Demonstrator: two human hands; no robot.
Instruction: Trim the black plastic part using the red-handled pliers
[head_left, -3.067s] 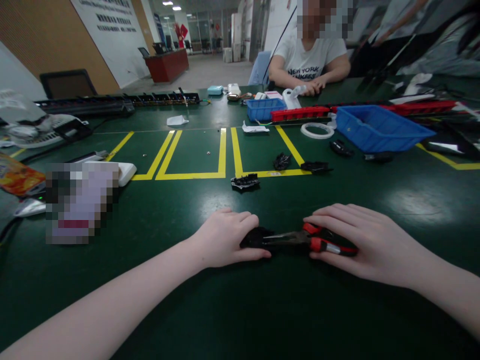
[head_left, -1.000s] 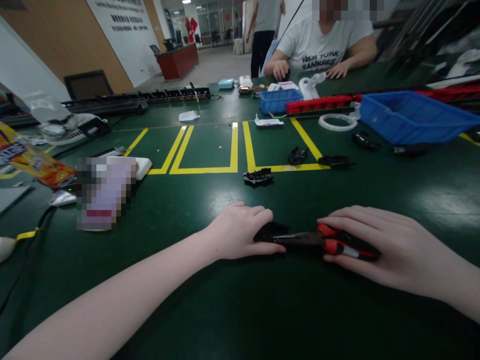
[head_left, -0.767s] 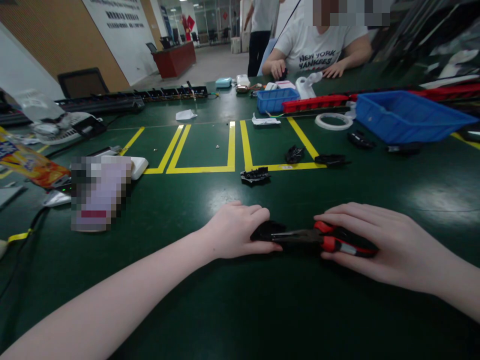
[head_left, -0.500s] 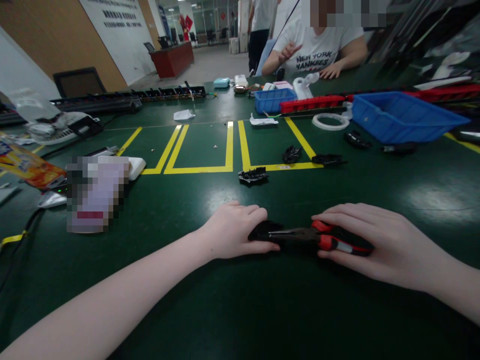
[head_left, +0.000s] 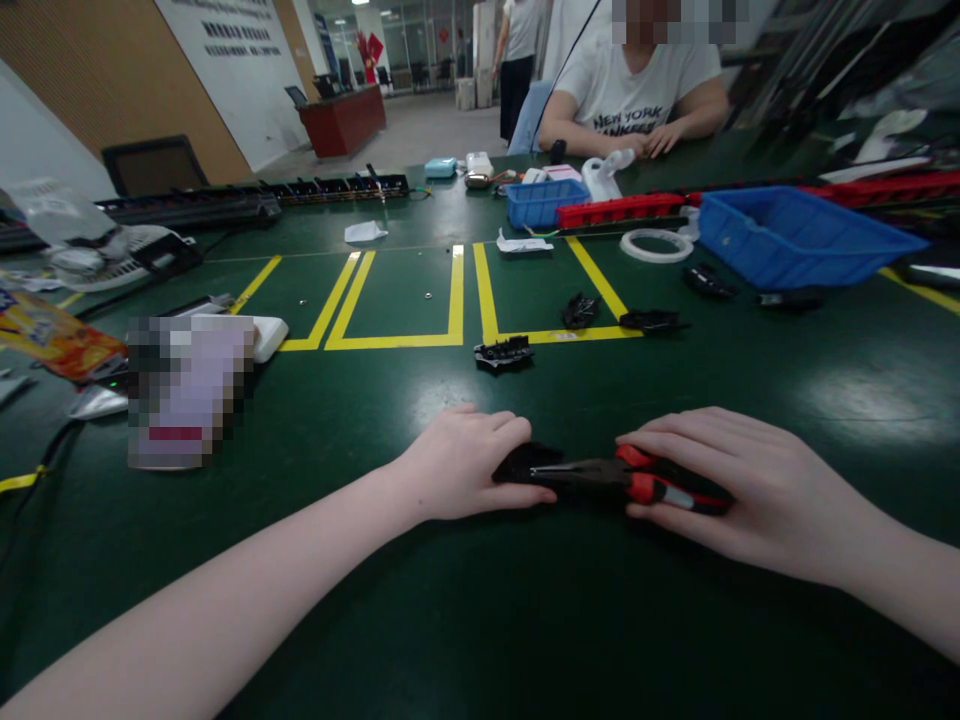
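My left hand [head_left: 469, 463] rests on the green table [head_left: 480, 610] and grips a small black plastic part [head_left: 525, 462] at its fingertips. My right hand [head_left: 739, 490] lies over the red-and-black handles of a pair of pliers [head_left: 626, 478]. The pliers' dark jaws point left and meet the black part. Both hands press low against the table surface, close in front of me.
Three loose black parts [head_left: 503, 352] [head_left: 579, 309] [head_left: 651, 320] lie by the yellow floor-tape boxes [head_left: 457, 300]. A large blue bin [head_left: 795, 236], a small blue bin [head_left: 534, 201], a red tray [head_left: 619, 209] and a white tape ring [head_left: 648, 246] stand behind. A person in a white shirt [head_left: 634, 90] sits opposite.
My hands, the pliers and the black part stay put. Only my view sways slightly. The person opposite raised a hand and set it back on the table.
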